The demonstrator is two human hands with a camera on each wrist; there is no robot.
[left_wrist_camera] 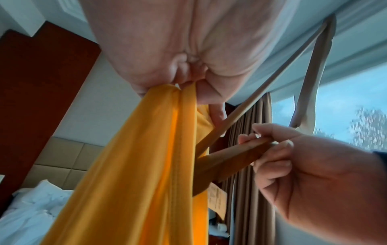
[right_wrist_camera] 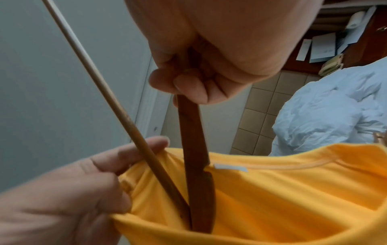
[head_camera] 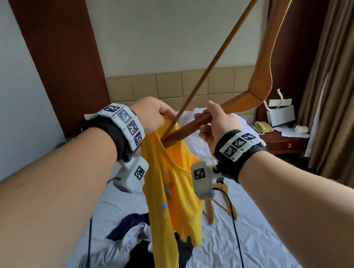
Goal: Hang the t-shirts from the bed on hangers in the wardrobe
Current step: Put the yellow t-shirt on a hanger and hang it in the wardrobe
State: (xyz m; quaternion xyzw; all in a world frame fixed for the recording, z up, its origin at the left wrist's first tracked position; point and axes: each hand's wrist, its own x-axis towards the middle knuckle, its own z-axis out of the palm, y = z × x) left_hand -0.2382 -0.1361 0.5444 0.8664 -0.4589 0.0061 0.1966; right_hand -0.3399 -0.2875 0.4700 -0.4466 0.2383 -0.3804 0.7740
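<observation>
Hanger (head_camera: 195, 125) tip below right grip (head_camera: 217, 125)

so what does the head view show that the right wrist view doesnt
Only the head view shows the pile of clothes on the bed, a second hanger lying there, the curtain and the held hanger's whole triangle.

Only the right wrist view shows the white label inside the collar.

Both show the left hand gripping the yellow t-shirt, the right hand gripping the hanger, and its end inside the neck opening.
</observation>
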